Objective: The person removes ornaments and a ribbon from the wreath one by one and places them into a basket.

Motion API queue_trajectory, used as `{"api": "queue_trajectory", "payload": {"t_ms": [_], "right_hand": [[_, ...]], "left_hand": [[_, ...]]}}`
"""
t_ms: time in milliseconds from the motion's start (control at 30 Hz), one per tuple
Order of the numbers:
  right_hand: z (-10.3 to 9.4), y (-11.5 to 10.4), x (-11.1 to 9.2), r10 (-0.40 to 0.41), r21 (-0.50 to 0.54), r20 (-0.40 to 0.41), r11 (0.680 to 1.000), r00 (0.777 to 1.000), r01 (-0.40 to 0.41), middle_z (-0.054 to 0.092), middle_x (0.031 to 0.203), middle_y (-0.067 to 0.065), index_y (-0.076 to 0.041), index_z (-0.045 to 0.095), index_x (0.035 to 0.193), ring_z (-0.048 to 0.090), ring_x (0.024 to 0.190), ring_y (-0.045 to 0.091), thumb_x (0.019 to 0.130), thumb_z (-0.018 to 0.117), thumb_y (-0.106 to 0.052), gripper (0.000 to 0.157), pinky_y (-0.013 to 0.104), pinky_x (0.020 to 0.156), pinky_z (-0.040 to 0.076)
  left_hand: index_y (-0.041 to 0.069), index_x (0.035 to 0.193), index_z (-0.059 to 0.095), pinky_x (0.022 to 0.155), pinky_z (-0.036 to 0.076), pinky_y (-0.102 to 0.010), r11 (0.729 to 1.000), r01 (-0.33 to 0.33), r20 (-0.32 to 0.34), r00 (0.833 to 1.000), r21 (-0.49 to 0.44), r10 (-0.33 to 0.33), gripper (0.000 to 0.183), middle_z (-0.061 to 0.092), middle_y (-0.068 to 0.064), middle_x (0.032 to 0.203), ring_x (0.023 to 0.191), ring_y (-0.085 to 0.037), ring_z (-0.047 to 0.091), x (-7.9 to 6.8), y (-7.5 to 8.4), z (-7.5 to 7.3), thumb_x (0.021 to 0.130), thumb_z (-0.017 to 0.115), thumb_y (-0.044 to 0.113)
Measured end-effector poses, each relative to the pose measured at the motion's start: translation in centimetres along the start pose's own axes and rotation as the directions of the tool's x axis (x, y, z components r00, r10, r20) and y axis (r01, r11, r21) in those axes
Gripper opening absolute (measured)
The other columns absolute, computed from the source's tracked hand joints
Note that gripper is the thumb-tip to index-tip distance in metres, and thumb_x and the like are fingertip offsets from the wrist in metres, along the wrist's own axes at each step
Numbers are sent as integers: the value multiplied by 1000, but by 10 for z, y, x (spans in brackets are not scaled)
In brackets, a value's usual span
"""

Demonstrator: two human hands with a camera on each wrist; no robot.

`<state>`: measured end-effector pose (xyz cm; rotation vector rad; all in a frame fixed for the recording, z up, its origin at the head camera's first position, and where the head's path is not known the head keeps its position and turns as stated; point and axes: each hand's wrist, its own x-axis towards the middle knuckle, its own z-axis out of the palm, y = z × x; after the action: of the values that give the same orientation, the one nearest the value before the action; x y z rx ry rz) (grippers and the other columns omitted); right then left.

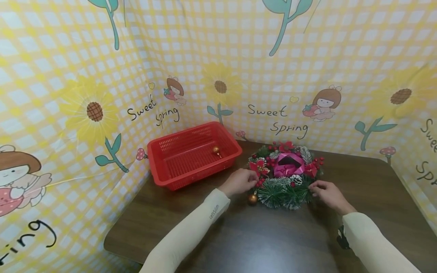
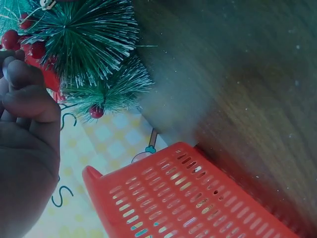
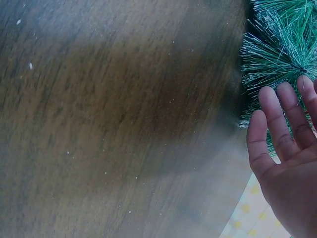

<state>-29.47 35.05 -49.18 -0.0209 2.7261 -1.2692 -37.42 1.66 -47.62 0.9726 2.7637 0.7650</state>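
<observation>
A green Christmas wreath [image 1: 273,193] with frosted tips, red flowers, berries and pine cones lies on the table. Pink ribbon [image 1: 288,167] fills its middle. At the wreath's left edge, my left hand [image 1: 240,181] has curled fingers and appears to pinch it beside a red flower [image 1: 259,167] and berries [image 2: 37,49]; the exact contact is hidden. A gold ball ornament [image 1: 252,199] rests at the wreath's lower left, just below that hand. My right hand [image 1: 329,195] is at the right edge, its fingers [image 3: 277,121] loosely extended against the green needles.
A red perforated basket [image 1: 191,172] stands left of the wreath, with another gold ornament [image 1: 216,150] inside. The brown table [image 1: 246,239] reaches back to a yellow checked cloth wall [image 1: 232,49] behind and at the left.
</observation>
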Motion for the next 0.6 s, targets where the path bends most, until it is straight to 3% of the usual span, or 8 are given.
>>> {"api": "queue_trajectory", "payload": {"t_ms": [300, 600], "right_hand": [[1, 1, 1, 16, 0, 2, 1000, 1000, -16, 59, 114, 20, 0, 60, 117, 57, 98, 32, 100, 43, -24, 33, 48, 79, 47], [1, 3, 1, -1, -3, -4, 1000, 1000, 1, 59, 114, 21, 0, 60, 116, 56, 98, 33, 100, 43, -24, 33, 50, 79, 46]], "left_hand": [[20, 98, 73, 58, 47, -22, 998, 65, 54, 996, 9, -65, 14, 64, 12, 80, 64, -6, 57, 1, -3, 4, 87, 69, 28], [18, 98, 73, 56, 48, -23, 994, 91, 99, 991, -64, -84, 16, 63, 11, 77, 62, -9, 58, 0, -7, 11, 86, 71, 28]]}}
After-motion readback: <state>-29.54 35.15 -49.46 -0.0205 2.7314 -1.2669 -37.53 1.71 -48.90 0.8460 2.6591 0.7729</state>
